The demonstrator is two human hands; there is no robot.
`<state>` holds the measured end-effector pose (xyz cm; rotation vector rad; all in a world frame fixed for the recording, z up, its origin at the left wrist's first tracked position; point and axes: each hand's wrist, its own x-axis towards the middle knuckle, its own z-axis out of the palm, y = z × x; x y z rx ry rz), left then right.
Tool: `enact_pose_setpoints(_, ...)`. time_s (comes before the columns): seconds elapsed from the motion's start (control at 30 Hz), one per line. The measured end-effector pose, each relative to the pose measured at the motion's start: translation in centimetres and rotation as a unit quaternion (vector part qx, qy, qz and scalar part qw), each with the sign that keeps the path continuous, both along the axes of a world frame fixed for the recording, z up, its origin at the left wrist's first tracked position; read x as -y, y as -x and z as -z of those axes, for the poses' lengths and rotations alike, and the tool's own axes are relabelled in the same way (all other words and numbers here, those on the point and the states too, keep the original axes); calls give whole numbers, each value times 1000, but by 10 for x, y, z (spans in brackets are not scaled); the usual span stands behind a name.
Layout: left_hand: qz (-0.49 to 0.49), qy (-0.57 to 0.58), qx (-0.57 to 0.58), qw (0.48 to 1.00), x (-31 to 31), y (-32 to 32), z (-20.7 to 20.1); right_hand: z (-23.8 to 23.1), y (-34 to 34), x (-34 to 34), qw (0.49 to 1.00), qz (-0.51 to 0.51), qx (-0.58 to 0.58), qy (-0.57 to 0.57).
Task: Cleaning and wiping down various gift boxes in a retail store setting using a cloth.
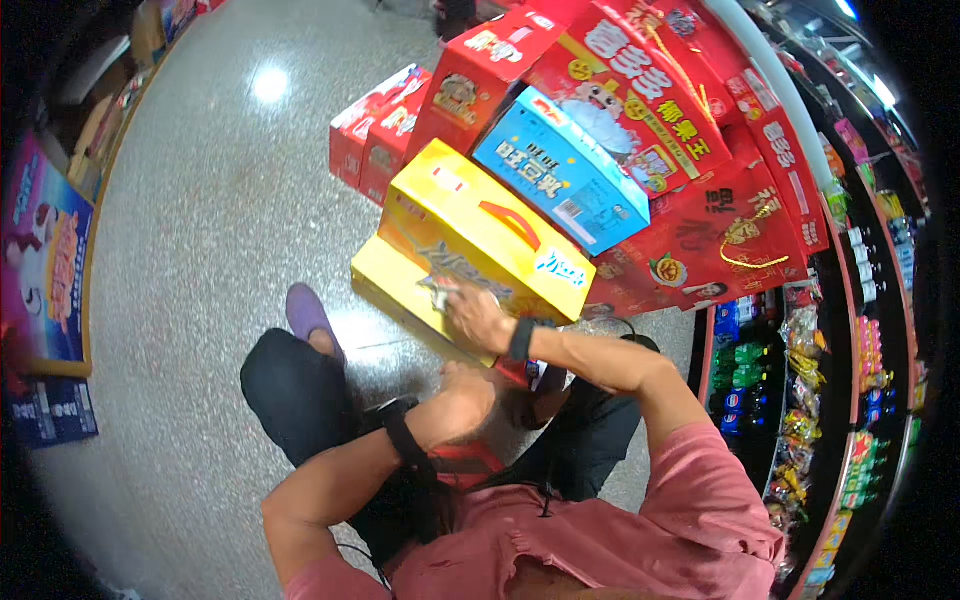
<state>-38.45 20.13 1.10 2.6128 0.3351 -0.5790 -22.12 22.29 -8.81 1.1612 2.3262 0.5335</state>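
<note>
A yellow carton (425, 195) with a red carry handle stands in front of me. Another yellow carton (385, 268) juts out on its near side, lower down. My right hand (478, 316) rests over that lower carton's top, its fingers bent round a small grey-white crumpled cloth (438, 291). Below the carton's near edge is my left hand (466, 388), close to the carton's side. Its fingers are mostly hidden, so I cannot make out whether they touch the carton. A dark band circles each of my wrists.
Behind the yellow cartons sit a blue carton (560, 170) and a stack of red gift boxes (620, 100). Smaller red boxes (365, 130) stand to their left. Shelves with bottles (740, 370) line the right side. A colourful poster panel (45, 255) is at far left, beyond speckled floor (190, 250).
</note>
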Motion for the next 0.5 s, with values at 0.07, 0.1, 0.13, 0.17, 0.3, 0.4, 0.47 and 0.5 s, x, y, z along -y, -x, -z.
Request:
enact_pose_setpoints(0.07, -10, 19, 40, 999, -1, 12, 0, -9, -3, 30, 994, 69, -69, 47)
enact_pose_setpoints(0.1, -9, 10, 41, 999, 2, 15, 30, -21, -3, 36, 988, 83, -41, 127)
enact_pose_setpoints(0.13, 25, -22, 15, 999, 5, 8, 77, -26, -1, 46, 967, 178, -13, 183)
enact_pose_setpoints(0.17, 69, -52, -9, 996, -8, 3, 49, -20, -17, 61, 965, 190, -32, 179)
enact_pose_setpoints(0.3, 23, -15, -39, 999, -17, 9, 25, -42, -22, 86, 950, 240, -124, 158)
enact_pose_setpoints(0.4, -21, -4, 43, 999, -42, 10, 44, -46, -28, 86, 915, 301, -106, 246)
enact_pose_setpoints(0.47, -70, -12, 82, 994, -65, 16, 29, -30, -32, 92, 864, 361, -195, 292)
enact_pose_setpoints(0.5, -81, -29, 132, 987, -75, 20, 29, -26, -30, 97, 859, 369, -203, 292)
